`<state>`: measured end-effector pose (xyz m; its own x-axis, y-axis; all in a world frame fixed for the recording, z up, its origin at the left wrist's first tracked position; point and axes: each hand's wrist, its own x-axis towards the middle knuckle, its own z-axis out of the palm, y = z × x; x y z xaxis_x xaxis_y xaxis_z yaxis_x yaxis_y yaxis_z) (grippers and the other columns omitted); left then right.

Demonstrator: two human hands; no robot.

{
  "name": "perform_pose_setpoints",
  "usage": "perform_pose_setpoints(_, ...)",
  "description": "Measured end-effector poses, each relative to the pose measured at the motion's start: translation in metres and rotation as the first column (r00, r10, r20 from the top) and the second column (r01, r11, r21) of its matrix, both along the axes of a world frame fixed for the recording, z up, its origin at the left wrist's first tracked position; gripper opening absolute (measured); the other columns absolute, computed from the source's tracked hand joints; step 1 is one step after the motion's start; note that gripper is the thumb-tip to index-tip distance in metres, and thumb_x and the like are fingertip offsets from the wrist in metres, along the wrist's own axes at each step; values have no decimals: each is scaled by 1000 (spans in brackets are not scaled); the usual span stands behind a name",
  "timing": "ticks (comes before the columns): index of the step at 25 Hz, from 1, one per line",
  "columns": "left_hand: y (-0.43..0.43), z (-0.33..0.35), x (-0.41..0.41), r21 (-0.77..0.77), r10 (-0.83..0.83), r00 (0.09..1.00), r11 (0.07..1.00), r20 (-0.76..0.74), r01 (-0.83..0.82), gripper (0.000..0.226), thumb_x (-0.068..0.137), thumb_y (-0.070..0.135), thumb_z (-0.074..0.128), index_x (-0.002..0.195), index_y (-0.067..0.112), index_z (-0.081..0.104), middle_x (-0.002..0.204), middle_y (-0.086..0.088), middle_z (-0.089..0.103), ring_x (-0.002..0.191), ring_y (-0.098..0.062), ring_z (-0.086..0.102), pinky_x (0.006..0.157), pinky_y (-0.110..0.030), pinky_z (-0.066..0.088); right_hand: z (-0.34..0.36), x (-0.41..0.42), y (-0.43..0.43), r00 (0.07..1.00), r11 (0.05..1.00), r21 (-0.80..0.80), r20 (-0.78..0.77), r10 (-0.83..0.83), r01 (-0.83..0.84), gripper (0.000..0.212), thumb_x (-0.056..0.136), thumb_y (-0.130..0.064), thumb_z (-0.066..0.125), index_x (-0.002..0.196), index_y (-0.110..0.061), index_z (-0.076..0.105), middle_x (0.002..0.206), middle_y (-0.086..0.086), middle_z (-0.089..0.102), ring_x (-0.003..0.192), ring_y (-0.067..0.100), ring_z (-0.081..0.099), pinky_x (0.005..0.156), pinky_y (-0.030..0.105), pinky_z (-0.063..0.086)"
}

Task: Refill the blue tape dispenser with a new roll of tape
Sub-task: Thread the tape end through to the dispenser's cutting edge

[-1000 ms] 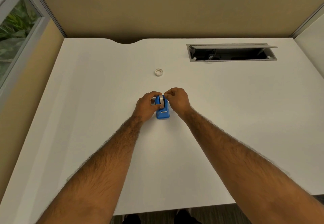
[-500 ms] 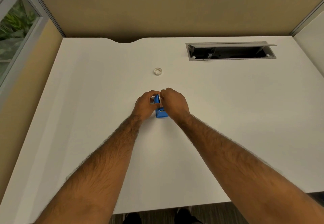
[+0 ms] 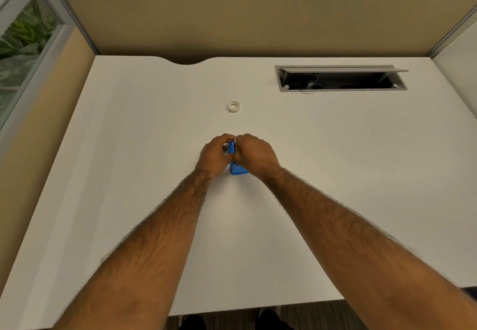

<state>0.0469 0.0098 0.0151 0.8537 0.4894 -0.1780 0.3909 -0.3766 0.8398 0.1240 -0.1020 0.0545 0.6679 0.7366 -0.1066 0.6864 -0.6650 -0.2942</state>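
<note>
The small blue tape dispenser (image 3: 237, 170) stands on the white desk (image 3: 129, 174) at its middle. My left hand (image 3: 213, 155) grips its left side with curled fingers. My right hand (image 3: 255, 154) covers the top and right side, fingers closed over where the tape roll sat a second ago. The roll itself is hidden under my fingers. Only the near blue base and a strip of the upper body (image 3: 231, 147) show between my hands.
A small white empty tape ring (image 3: 233, 106) lies on the desk beyond my hands. An open grey cable tray (image 3: 340, 78) is sunk into the desk at the back right. Tan partition walls close the back and left sides.
A second ago the tape roll showed between my fingertips on top of the dispenser. My right hand has since moved left over it, and the roll is out of sight.
</note>
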Motion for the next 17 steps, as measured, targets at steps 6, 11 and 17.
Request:
perform_pose_setpoints(6, 0, 0, 0, -26, -3, 1000, 1000, 6, 3, 48, 75, 20, 85, 117, 24, 64, 119, 5, 67, 105, -15, 64, 87, -24, 50, -10, -11, -10, 945, 931, 212, -206, -255, 297, 9, 85, -15, 61, 93, -14, 58, 88, 1, 61, 72, 18, 57, 64, 32, 49)
perform_pose_setpoints(11, -1, 1, 1, -12, 3, 1000, 1000, -19, -3, 46, 77, 19, 83, 118, 23, 63, 120, 4, 67, 105, -16, 63, 90, -27, 49, 0, 1, -6, 994, 999, 4, 100, 34, -34, 6, 88, -13, 63, 93, -12, 60, 85, 3, 56, 69, 19, 53, 62, 31, 45)
perform_pose_setpoints(17, 0, 2, 1, -7, 14, 999, 1000, -36, -14, 45, 76, 21, 83, 116, 26, 62, 116, 6, 66, 104, -15, 63, 91, -30, 50, 7, 13, 5, 970, 988, -69, 192, 149, -138, 7, 87, -12, 61, 93, -12, 60, 81, 2, 51, 67, 19, 47, 59, 32, 42)
